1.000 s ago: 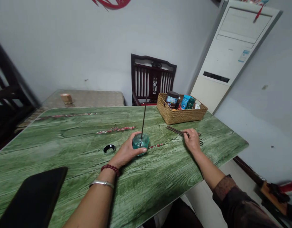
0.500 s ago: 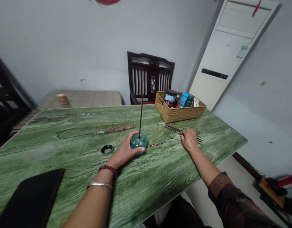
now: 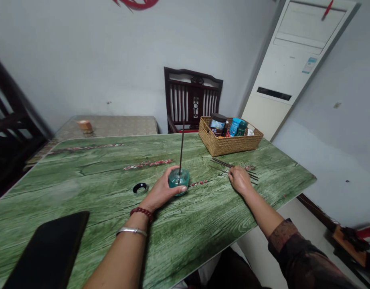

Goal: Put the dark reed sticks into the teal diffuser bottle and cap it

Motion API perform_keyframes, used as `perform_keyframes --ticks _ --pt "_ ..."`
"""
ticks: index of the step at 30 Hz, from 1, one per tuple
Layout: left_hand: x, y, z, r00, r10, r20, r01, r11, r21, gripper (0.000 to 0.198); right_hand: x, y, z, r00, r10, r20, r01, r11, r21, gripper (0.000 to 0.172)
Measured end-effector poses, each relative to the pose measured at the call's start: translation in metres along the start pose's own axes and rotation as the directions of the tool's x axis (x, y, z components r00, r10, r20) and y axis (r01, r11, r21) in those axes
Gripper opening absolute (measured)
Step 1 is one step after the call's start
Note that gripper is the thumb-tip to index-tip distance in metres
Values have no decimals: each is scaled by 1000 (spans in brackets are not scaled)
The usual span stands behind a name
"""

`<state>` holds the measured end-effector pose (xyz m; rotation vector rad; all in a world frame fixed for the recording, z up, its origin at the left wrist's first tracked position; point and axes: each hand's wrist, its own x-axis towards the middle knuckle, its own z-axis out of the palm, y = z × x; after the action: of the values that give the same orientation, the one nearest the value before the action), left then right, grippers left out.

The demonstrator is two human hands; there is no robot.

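My left hand (image 3: pixel 165 189) is wrapped round a small teal glass diffuser bottle (image 3: pixel 178 181) standing on the table. A single dark reed stick (image 3: pixel 181 146) rises nearly upright from its mouth. To the right, my right hand (image 3: pixel 240 179) is closed, fingertips down at several dark reed sticks (image 3: pixel 222 162) that lie on the table. One thin stick sticks out to the left of its fingertips, a little apart from the others. The fingertips are partly hidden. A black ring-shaped cap (image 3: pixel 140 188) lies left of the bottle.
A woven basket (image 3: pixel 233 147) with jars and bottles stands at the back right of the green wood-patterned table (image 3: pixel 112 168). A black phone-like slab (image 3: pixel 49 249) lies at the front left. Beyond the table are a dark wooden chair (image 3: pixel 195 96) and a small orange-brown holder (image 3: pixel 85 126).
The view has shifted slightly, so things appear a little further right. My right hand has drawn slightly back, with one stick now apart from the bunch. My left hand still holds the bottle.
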<state>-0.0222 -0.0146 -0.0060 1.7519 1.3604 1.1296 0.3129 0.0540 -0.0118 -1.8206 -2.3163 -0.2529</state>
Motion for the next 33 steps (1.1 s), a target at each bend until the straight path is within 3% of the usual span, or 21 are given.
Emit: perform_keyframes --ticks 7,16,19,21,24,27,30,33 --pt "0 -2 0 1000 23 2 -23 1000 5 78 -4 -4 -10 1000 -20 -12 21 1000 22 15" --pt "1 -4 0 1000 0 23 0 1000 6 82 -1 -5 -20 994 21 110 -17 999 -34 22" --pt "2 -6 0 1000 0 19 0 1000 0 81 1 -7 -33 1000 -16 25 15 998 58 20" --pt "2 -6 1 1000 9 7 -9 1000 -8 80 4 -10 -48 995 -41 -89 59 975 212 17" --pt "1 -5 1 1000 1 4 -1 1000 -20 81 12 -24 -75 950 -58 -307 215 836 505 11" --pt "1 -4 0 1000 -13 18 13 1000 -24 83 20 -49 -103 885 20 -465 376 561 738 11" --pt "0 -4 0 1000 -10 18 11 1000 -21 83 24 -81 -125 859 97 -502 470 240 850 16" --pt "0 -4 1 1000 10 25 -9 1000 -26 80 28 -110 -138 865 102 -491 492 20 870 17"
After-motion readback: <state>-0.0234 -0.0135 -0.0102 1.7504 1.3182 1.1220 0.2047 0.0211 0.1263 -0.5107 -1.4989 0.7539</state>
